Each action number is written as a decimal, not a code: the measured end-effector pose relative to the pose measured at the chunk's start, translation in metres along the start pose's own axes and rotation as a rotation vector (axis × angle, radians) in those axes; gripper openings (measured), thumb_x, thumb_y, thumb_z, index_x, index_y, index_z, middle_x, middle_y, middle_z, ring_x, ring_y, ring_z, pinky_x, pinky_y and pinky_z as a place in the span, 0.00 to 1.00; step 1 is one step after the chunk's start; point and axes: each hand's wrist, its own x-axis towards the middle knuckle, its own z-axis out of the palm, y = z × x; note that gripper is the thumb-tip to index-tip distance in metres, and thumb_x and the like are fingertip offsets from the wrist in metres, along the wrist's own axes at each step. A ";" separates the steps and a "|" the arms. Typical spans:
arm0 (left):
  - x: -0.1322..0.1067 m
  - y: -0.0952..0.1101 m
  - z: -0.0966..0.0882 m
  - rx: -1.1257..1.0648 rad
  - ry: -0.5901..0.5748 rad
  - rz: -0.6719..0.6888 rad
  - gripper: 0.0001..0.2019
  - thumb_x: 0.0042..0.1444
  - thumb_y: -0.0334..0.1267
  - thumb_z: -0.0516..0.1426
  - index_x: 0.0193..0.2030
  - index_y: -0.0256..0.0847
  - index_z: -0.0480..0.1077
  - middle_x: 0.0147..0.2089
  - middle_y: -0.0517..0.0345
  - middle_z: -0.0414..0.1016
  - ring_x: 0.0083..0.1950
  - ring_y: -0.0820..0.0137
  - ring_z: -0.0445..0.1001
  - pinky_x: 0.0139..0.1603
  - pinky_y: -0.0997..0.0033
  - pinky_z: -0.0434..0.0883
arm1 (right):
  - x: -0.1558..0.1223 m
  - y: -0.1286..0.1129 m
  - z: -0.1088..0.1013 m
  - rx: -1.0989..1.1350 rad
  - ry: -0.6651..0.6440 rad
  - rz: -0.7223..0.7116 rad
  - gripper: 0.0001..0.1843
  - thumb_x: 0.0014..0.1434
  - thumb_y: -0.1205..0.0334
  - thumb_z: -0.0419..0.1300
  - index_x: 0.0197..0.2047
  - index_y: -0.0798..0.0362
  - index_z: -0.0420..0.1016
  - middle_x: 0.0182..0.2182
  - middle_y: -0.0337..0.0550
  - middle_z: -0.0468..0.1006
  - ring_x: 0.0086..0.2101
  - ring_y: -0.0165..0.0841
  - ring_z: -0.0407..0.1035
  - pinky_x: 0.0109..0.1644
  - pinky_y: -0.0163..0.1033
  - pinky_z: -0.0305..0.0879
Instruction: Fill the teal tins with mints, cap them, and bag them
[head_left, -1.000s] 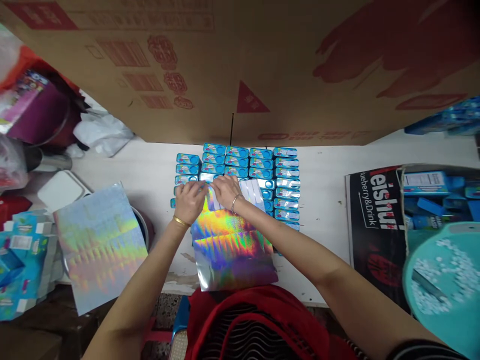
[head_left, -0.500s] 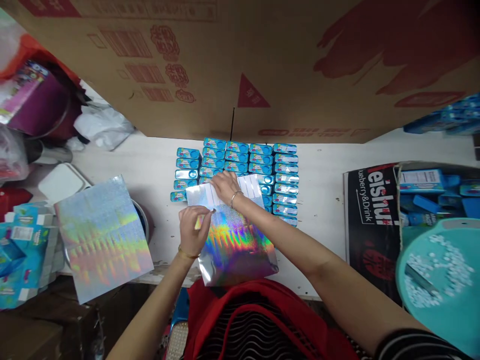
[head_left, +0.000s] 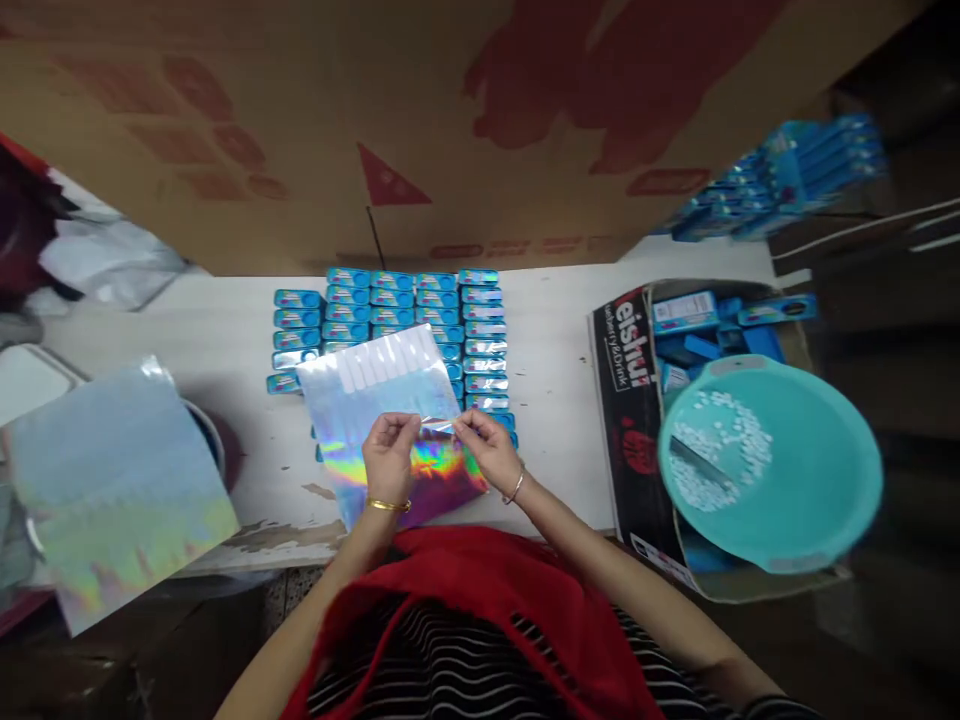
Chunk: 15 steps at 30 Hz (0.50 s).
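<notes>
My left hand (head_left: 388,458) and my right hand (head_left: 491,455) are both closed, pinching opposite ends of a small shiny clear strip (head_left: 436,425). The strip is stretched between my fingertips, just above a rainbow-sheen holographic sheet (head_left: 375,400). Pale blank bars run along the far edge of this sheet. Under and beyond it stand rows of small blue boxes (head_left: 394,298), some with a glossy strip on top. The sheet covers part of these rows.
A second holographic sheet (head_left: 120,480) lies at the left over a round container. At the right, a black-printed carton (head_left: 626,400) holds blue packages, with a turquoise basin (head_left: 817,480) of small white pieces on it. A big cardboard box (head_left: 300,130) walls off the back.
My right hand has come back from the sheet's far edge to meet my left, and the strip is now stretched between them. The sheet has tilted; the view has shifted right.
</notes>
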 end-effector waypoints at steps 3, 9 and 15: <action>-0.013 -0.026 0.029 0.097 -0.124 -0.025 0.12 0.44 0.46 0.63 0.27 0.40 0.69 0.26 0.61 0.71 0.29 0.72 0.69 0.33 0.71 0.67 | -0.013 0.021 -0.046 -0.092 0.016 0.025 0.19 0.60 0.45 0.53 0.25 0.50 0.63 0.23 0.37 0.66 0.28 0.32 0.63 0.38 0.37 0.62; -0.017 -0.051 0.080 0.196 -0.174 0.033 0.08 0.45 0.38 0.61 0.26 0.41 0.65 0.25 0.63 0.70 0.28 0.73 0.67 0.34 0.72 0.66 | -0.011 0.050 -0.104 -0.386 -0.006 0.046 0.17 0.62 0.48 0.50 0.27 0.50 0.65 0.24 0.38 0.68 0.28 0.32 0.62 0.38 0.37 0.59; -0.017 -0.059 0.098 0.378 -0.184 0.097 0.15 0.46 0.34 0.59 0.41 0.43 0.60 0.27 0.67 0.71 0.27 0.74 0.67 0.38 0.70 0.66 | 0.005 0.060 -0.123 -0.713 -0.073 0.056 0.13 0.63 0.57 0.51 0.30 0.51 0.69 0.27 0.39 0.74 0.33 0.33 0.67 0.51 0.43 0.53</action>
